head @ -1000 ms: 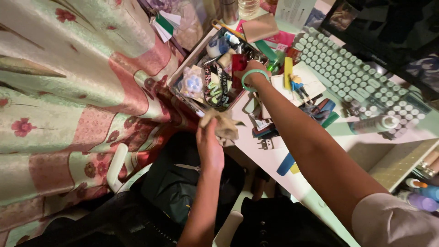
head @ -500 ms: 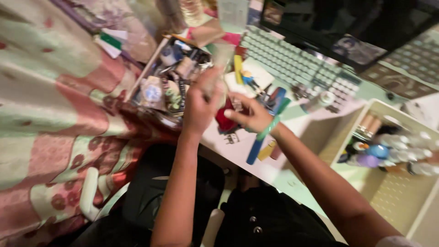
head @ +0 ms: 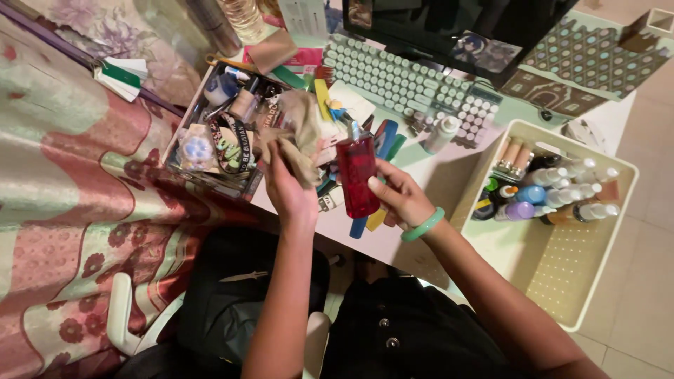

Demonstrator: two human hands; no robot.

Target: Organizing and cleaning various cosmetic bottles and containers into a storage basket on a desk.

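My left hand grips a beige cloth and holds it against a red translucent bottle. My right hand, with a green bangle on its wrist, holds that bottle upright over the front of the desk. Both hands are close together above the desk's near edge.
An open box full of small items sits at the left on the desk. A mint keyboard and a monitor lie behind. A cream bin with several bottles stands on the floor at the right. A floral bedspread fills the left.
The view has swung right, showing the cream bin fully. My right hand has taken up the red bottle and raised it upright; my left hand has brought the cloth against it.
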